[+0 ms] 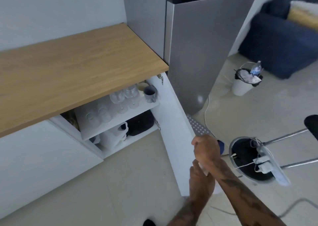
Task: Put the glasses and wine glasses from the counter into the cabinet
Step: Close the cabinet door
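The cabinet under the wooden counter (77, 67) stands open. On its upper shelf (137, 109) are two upright wine glasses (118, 97) and, left of them, two clear tumblers (97, 114), with a grey mug (150, 93) and a cream mug (142, 86) to the right. No glass shows on the counter top. The white cabinet door (170, 122) swings out toward me. My right hand (204, 148) grips the door's outer edge. My left hand (201, 179) holds the same edge just below it.
The lower shelf holds a white bag (113, 136) and a dark item (139, 124). A steel fridge (197, 53) stands right of the cabinet, with a dotted ironing board (197, 125) behind the door. A metal stool base (249, 158), white bin (242, 86) and blue sofa (284, 44) lie to the right.
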`<act>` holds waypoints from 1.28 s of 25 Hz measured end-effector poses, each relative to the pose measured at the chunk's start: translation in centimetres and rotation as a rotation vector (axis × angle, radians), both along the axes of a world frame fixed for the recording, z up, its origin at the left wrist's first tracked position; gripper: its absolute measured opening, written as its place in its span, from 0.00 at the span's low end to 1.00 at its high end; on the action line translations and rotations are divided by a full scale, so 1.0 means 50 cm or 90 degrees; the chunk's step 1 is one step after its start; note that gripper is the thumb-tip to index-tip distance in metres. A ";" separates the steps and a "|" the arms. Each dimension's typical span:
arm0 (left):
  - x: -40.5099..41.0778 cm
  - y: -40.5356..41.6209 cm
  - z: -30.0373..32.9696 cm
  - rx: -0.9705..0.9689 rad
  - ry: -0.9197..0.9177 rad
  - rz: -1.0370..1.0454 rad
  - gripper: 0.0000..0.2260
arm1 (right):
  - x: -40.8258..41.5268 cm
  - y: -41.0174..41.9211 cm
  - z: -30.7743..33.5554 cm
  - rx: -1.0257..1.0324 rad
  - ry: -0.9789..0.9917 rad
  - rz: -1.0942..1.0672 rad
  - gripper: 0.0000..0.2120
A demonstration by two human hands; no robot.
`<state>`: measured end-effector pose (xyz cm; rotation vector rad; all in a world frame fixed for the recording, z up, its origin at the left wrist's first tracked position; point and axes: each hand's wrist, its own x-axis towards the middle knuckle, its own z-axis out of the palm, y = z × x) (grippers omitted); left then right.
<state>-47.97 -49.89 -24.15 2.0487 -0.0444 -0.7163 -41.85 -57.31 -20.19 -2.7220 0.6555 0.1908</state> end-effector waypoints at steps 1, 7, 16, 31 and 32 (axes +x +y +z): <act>-0.011 0.014 -0.004 -0.013 0.001 0.021 0.20 | 0.003 0.017 -0.005 0.011 0.000 0.026 0.14; -0.021 0.194 -0.008 0.116 -0.140 0.099 0.23 | 0.023 0.144 -0.013 0.052 -0.062 0.180 0.15; 0.064 0.362 -0.001 0.440 -0.210 0.293 0.14 | 0.090 0.233 -0.082 0.054 -0.115 0.605 0.26; 0.357 0.609 0.009 0.616 -0.319 0.280 0.24 | 0.404 0.285 -0.068 -0.015 -0.046 0.580 0.41; 0.376 0.626 0.009 0.622 -0.334 0.261 0.24 | 0.416 0.298 -0.068 -0.020 -0.039 0.579 0.42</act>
